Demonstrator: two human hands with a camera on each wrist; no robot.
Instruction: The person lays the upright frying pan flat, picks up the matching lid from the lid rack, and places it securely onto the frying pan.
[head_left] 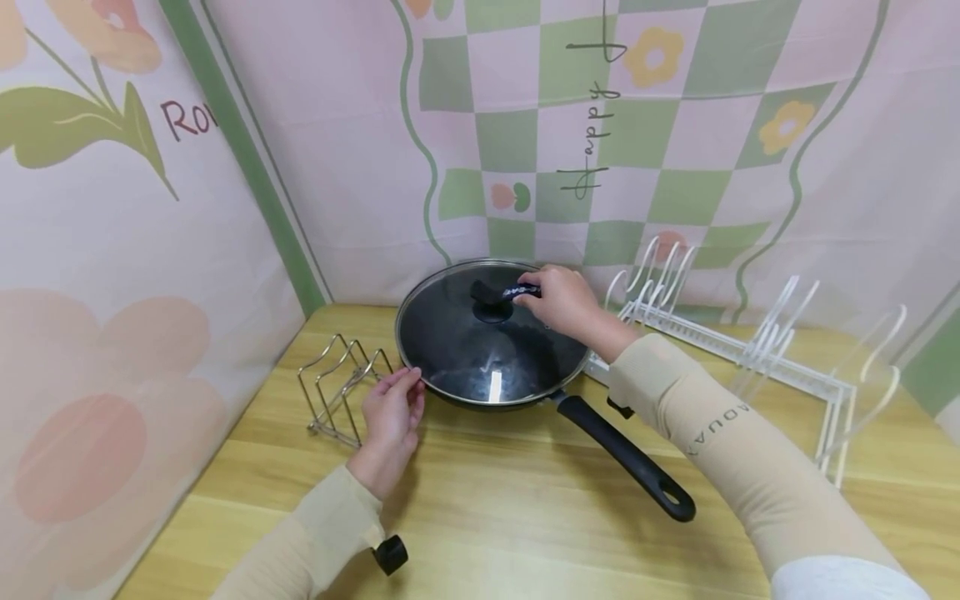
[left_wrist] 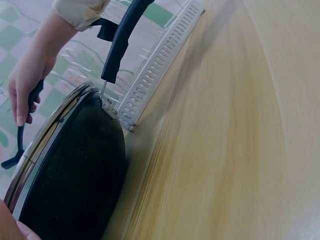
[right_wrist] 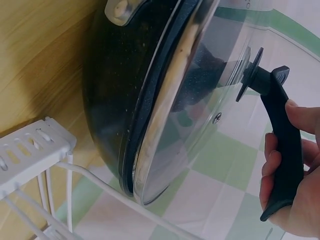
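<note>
A black frying pan (left_wrist: 80,170) with a long black handle (head_left: 630,457) sits on the wooden table. Over its mouth lies a glass lid (head_left: 450,342) with a metal rim, closely lined up with the pan's edge. My right hand (head_left: 564,302) grips the lid's raised black handle (right_wrist: 286,145), the fingers curled round it and the thumb along its top. At the near left edge, my left hand (head_left: 392,417) pinches the rim between thumb and fingers. In the left wrist view only its fingertips show, at the bottom left corner.
Left of the pan stands a small metal wire rack (head_left: 330,392), close to my left hand. A long white rack (head_left: 750,354) with upright hoops extends behind and right of the pan, beneath my right forearm. Patterned cloth (head_left: 502,142) hangs behind the table.
</note>
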